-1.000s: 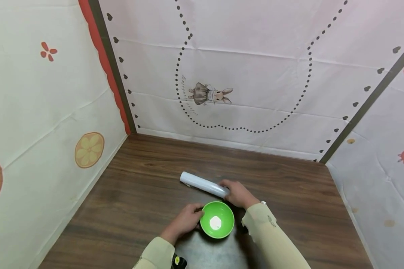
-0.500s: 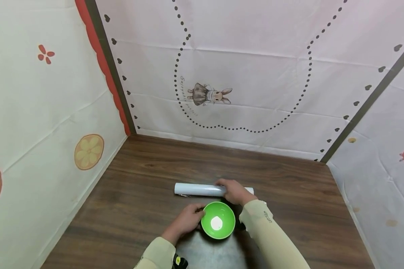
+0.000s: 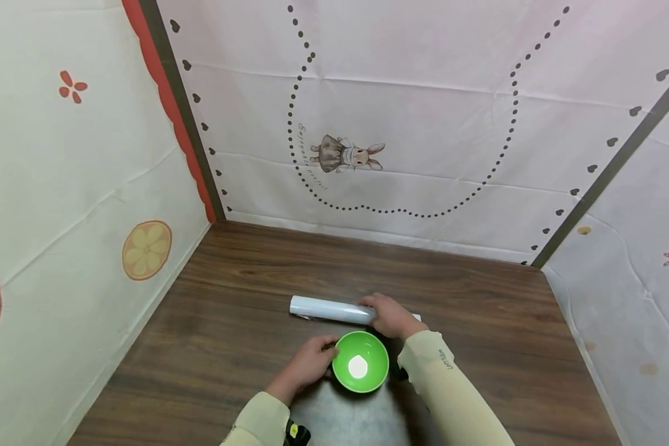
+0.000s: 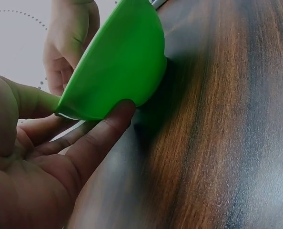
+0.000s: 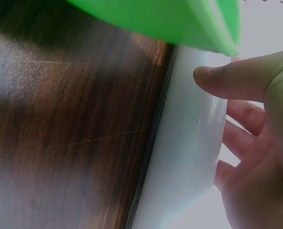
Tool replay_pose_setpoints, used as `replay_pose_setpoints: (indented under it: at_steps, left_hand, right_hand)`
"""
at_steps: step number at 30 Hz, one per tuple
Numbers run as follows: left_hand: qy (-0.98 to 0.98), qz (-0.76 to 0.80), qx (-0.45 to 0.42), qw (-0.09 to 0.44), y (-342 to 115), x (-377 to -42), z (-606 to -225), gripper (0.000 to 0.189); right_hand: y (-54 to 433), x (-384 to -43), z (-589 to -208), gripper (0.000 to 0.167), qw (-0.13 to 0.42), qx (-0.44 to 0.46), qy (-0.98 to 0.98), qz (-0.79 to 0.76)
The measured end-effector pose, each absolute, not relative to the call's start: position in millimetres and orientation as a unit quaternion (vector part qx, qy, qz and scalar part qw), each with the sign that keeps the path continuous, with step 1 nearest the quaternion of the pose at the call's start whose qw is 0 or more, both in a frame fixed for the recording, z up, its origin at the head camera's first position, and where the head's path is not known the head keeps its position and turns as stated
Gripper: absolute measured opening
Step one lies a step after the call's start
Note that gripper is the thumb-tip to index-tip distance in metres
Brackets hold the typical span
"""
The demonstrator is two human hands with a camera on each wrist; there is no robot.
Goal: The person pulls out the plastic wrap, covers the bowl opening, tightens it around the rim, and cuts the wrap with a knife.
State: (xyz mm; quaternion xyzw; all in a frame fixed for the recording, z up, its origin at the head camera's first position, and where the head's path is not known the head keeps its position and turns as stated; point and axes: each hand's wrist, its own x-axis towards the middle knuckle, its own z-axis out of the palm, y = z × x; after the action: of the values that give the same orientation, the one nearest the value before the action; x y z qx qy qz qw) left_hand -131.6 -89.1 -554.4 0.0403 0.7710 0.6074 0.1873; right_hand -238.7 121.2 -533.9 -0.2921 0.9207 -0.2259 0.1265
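A shiny green bowl (image 3: 368, 354) sits near the front middle of the table, its open side up. My left hand (image 3: 309, 362) holds it at the left side. In the left wrist view, the thumb lies at the bowl's rim and the fingers press under its green wall (image 4: 125, 57). Just behind the bowl lies a whitish, glossy roll that looks like cling film (image 3: 329, 310), nearly crosswise on the table. My right hand (image 3: 391, 317) grips this roll (image 5: 186, 129) right of its middle, thumb on the near side and fingers on the far side.
The dark wood-grain table (image 3: 245, 272) is bounded by a printed white cloth at the back (image 3: 424, 142) and cloth sides at left (image 3: 78, 186) and right (image 3: 635, 260). In the right wrist view, the bowl's rim (image 5: 208, 28) is close to the right thumb.
The roll has turned from a steeper slant to nearly crosswise, and its right end now shows beyond my right hand. My left hand and the bowl have hardly moved.
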Motion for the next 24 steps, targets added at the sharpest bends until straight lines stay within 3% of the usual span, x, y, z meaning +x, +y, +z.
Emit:
replay_pose_setpoints:
  at_steps: [10, 19, 24]
  left_hand:
    - [0.777, 0.603, 0.027, 0.179, -98, -146, -557, 0.044]
    - [0.877, 0.475, 0.031, 0.067, -112, -175, -537, 0.027]
    - [0.909, 0.415, 0.020, 0.036, -119, -190, -522, 0.028]
  right_hand:
    - [130, -239, -535, 0.048, 0.135, -0.275, 0.927, -0.218]
    - [133, -240, -533, 0.031, 0.120, -0.253, 0.935, -0.218]
    - [133, -241, -532, 0.029, 0.084, -0.262, 0.940, -0.200]
